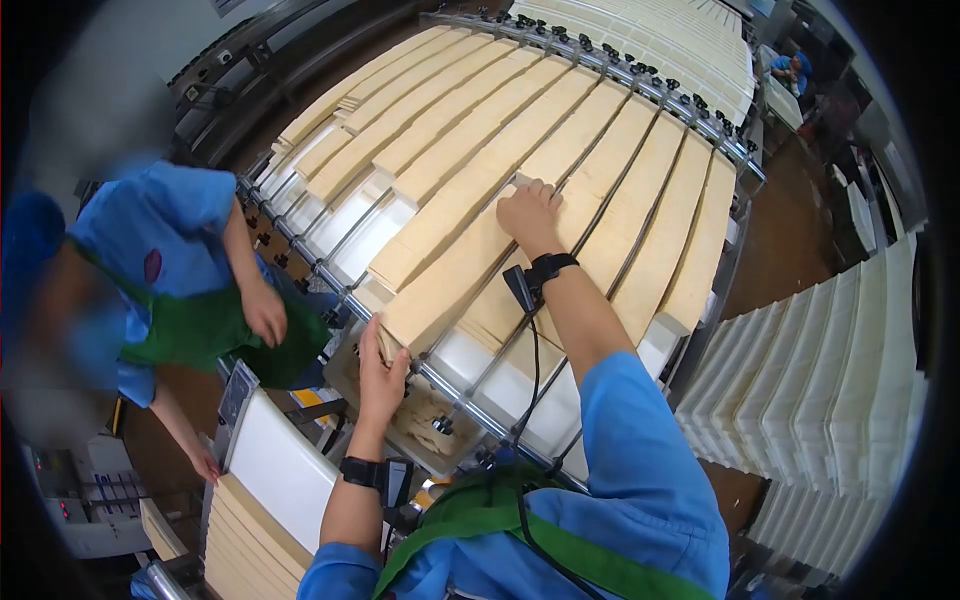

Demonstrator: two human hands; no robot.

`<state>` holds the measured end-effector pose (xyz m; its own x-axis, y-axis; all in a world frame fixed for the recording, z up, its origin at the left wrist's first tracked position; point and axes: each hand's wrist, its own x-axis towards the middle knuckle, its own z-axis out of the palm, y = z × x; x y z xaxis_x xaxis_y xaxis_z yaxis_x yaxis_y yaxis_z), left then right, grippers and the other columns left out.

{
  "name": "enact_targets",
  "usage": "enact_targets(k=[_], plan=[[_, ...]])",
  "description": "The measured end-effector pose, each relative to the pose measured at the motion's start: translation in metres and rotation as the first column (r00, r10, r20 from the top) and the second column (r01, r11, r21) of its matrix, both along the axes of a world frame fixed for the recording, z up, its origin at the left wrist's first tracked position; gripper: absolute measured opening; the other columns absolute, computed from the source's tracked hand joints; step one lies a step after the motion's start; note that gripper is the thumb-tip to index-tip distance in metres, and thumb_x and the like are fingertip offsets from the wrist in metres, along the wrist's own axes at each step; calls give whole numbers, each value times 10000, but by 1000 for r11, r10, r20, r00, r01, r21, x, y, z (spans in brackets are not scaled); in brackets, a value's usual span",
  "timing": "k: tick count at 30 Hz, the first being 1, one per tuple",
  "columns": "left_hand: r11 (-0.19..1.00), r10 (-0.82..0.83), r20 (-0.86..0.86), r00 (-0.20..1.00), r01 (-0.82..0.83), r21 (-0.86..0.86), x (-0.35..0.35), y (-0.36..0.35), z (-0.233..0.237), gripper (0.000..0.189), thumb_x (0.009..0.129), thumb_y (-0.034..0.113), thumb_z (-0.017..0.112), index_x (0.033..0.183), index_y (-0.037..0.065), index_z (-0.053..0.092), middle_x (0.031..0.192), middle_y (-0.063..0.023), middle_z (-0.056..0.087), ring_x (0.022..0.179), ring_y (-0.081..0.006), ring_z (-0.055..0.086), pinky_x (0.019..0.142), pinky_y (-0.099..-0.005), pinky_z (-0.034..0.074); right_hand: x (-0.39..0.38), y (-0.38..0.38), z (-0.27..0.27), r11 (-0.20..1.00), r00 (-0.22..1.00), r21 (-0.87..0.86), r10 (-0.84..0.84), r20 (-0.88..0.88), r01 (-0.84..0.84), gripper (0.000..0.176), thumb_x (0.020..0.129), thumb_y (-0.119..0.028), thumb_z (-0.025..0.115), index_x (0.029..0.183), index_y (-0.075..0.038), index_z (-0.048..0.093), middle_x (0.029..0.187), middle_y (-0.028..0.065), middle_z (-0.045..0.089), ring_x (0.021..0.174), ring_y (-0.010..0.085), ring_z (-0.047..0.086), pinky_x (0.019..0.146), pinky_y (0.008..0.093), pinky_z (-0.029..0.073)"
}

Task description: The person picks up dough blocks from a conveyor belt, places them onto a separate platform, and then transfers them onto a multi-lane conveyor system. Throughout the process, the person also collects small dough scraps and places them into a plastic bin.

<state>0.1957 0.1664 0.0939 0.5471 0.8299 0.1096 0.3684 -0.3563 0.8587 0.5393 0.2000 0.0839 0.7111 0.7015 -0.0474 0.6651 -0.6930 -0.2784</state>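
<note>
A long row of pale yellow thin sheets packed together (448, 278) lies in one lane of a conveyor table. My left hand (381, 378) cups the near end of this row, with the thumb spread from the fingers. Farther up, my right hand (530, 215) is at the row's far end, its fingers curled over and partly hidden from view. A similar row (440, 225) lies directly to the left, and more pale pieces (505, 310) lie to the right under my right forearm.
Metal rods divide the lanes, and a metal rail (440, 382) edges the table. A co-worker in a blue shirt and green apron (190, 320) stands at the left beside a white chute (280, 450) with more sheets. Stacked white trays (810, 370) stand at the right.
</note>
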Motion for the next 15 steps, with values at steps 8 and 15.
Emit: enact_targets(k=[8,15], plan=[[972,99,320,942,-22,-234,12,-12,-22,575,869,-49,459,1400,-63,239,1437,-215,298,1300,-242,353,1071,-297,254,-23,-3,-29,988,1000,151,20,-6,-19,773,891,-537,392,1426,-3,229,1500,195,177,1389,389,102,1111,523,64],[932,286,12,958,-281,229,-82,-67,9,435,859,-1,522,1282,-13,422,1173,-142,496,1082,-213,493,940,-320,388,-70,-26,-17,988,979,81,117,164,-131,694,861,-518,458,1352,-32,394,1417,219,331,1329,386,269,1072,495,226]])
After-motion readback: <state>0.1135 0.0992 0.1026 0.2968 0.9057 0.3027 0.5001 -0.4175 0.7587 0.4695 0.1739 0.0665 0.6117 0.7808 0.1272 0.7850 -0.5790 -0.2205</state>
